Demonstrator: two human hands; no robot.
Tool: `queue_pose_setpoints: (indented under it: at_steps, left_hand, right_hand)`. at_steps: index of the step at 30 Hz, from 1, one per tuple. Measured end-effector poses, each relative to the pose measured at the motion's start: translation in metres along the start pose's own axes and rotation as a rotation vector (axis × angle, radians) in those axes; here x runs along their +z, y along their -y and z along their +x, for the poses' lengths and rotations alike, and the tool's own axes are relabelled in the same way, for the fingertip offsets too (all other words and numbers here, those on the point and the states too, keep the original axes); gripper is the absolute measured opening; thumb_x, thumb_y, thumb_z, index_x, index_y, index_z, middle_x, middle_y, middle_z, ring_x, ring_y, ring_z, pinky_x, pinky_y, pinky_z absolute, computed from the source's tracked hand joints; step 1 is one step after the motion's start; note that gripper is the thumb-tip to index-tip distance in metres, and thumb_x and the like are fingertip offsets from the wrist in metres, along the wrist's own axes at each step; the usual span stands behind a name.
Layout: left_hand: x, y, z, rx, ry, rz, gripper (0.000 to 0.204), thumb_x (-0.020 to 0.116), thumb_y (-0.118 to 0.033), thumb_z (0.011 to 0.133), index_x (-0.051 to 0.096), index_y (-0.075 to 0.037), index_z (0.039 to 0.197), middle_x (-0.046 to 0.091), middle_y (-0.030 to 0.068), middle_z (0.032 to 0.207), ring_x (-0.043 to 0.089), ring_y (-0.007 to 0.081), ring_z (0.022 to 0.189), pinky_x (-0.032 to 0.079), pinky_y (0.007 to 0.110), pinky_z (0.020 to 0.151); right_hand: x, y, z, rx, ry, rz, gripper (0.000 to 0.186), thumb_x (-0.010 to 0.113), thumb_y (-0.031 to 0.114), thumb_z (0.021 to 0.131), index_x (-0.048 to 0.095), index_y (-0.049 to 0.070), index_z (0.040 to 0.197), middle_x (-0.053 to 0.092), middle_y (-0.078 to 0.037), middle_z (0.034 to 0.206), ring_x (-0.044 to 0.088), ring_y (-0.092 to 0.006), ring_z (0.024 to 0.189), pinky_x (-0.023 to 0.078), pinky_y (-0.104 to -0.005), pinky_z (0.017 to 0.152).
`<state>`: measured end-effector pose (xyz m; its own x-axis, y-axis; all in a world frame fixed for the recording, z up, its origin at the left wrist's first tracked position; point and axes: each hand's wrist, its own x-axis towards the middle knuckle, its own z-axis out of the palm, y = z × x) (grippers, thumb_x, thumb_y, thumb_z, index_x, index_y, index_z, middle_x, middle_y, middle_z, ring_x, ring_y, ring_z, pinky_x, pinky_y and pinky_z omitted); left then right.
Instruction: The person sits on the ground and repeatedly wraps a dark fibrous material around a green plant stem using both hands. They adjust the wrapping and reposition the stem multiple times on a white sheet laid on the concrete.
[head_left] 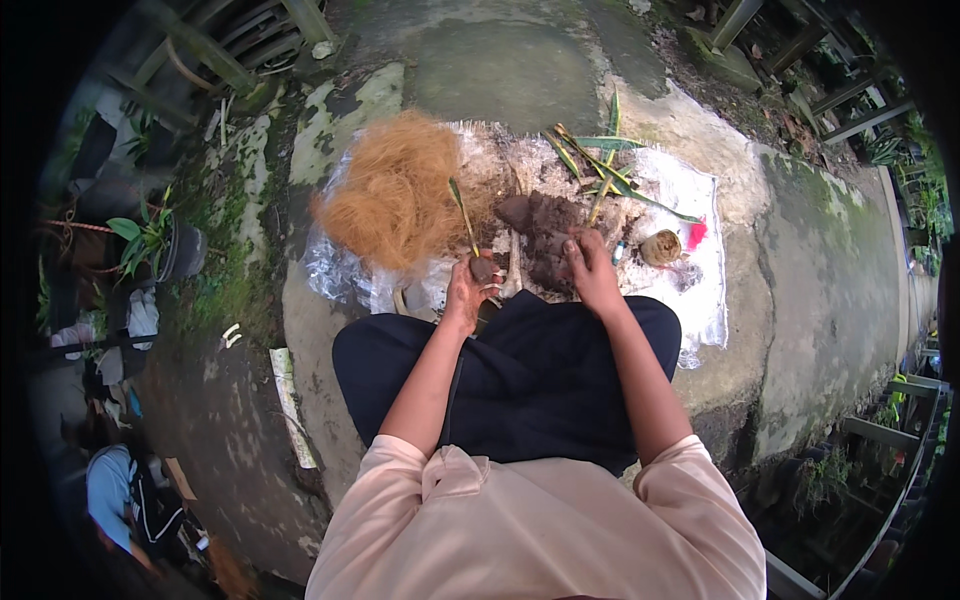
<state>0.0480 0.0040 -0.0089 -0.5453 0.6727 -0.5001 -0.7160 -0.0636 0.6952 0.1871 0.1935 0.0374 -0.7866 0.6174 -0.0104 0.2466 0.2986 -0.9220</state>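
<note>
My left hand (464,296) is closed around a small plant cutting (463,210), a narrow green leaf with a yellowish edge. A clump of dark soil (482,268) sits at the base of the cutting, against my fingers. My right hand (594,268) has its fingers curled at the edge of a dark soil heap (548,235), and the fingertips are partly hidden. A big tangle of orange-brown fiber (395,190) lies beyond my left hand. Several long variegated leaves (610,170) are spread past the soil.
A pale woven sack (700,290) is spread under the materials, with clear plastic (340,270) at its left. A round brown container (660,247) and a pink-red item (697,234) rest on its right side. A potted plant (180,248) and a person in blue (112,490) are at left.
</note>
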Motion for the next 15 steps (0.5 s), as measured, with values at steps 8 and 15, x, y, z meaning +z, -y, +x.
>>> queue_pose_setpoints:
  at_steps: [8, 15]
  left_hand:
    - [0.0, -0.002, 0.007, 0.014, 0.072, -0.001, 0.041, 0.049, -0.038, 0.101, 0.053, -0.011, 0.13, 0.062, 0.0054, 0.111, 0.062, 0.0162, 0.1, 0.052, 0.031, 0.08]
    - [0.003, 0.001, 0.004, -0.005, 0.128, 0.009, 0.044, 0.052, -0.037, 0.1, 0.05, -0.009, 0.133, 0.061, 0.0061, 0.112, 0.062, 0.0173, 0.1, 0.051, 0.033, 0.082]
  right_hand:
    - [0.062, 0.009, -0.035, 0.332, 0.178, 0.417, 0.028, 0.049, 0.017, 0.102, 0.054, 0.001, 0.125, 0.062, -0.008, 0.1, 0.062, -0.0137, 0.082, 0.053, -0.0278, 0.066]
    - [0.065, 0.008, -0.023, 0.012, 0.169, -0.034, 0.035, 0.06, 0.027, 0.094, 0.057, 0.001, 0.117, 0.065, -0.019, 0.096, 0.065, -0.0304, 0.075, 0.052, -0.042, 0.07]
